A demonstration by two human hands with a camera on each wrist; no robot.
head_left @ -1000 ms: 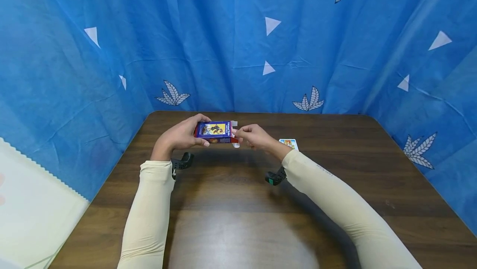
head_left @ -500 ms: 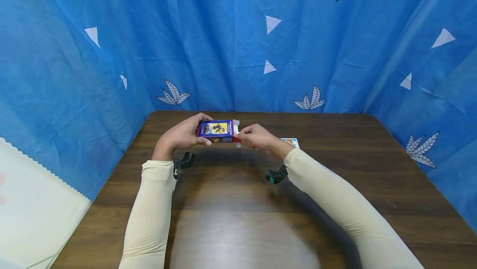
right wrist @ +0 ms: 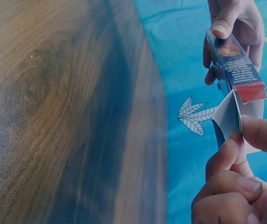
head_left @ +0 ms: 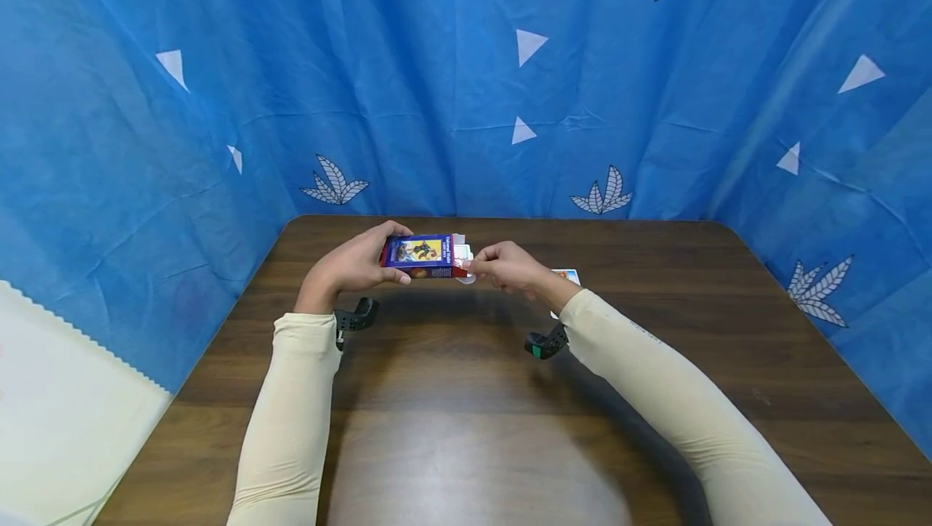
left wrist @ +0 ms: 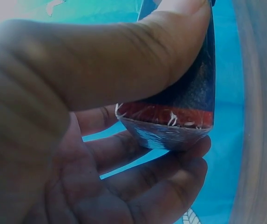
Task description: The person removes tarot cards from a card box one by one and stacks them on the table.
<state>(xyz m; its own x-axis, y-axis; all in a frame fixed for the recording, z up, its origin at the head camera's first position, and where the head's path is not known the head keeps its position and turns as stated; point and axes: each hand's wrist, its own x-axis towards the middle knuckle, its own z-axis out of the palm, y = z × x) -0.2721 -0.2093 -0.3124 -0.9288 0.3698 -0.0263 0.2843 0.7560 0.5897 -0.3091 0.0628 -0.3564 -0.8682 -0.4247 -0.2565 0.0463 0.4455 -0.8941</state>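
**Card box held over table, end flap worked by right hand**

Since the frame a second earlier, the right hand (head_left: 510, 267) had shifted slightly toward the box end, and the white flap (head_left: 463, 254) stood further open; the left hand's grip had not changed.

Left hand (head_left: 357, 263) gripped the small blue-and-red cardboard card box (head_left: 422, 256) at its left end, thumb curled over one broad face and fingers under the other, as the left wrist view confirmed (left wrist: 180, 116). Box was held flat, clear of the dark brown wooden table (head_left: 466, 429), near the far edge.

Right hand pinched the white flap at the box's right end between thumb and fingertips (right wrist: 226, 158); the right wrist view showed the flap (right wrist: 229, 116) folded outward from the red end of the box (right wrist: 238, 65).

One loose colourful picture card (head_left: 568, 275) lay flat on the table just behind the right wrist, partly hidden by it. Both forearms wore cream sleeves (head_left: 291, 405). Blue patterned cloth (head_left: 466, 89) with white leaves and triangles surrounded the table.
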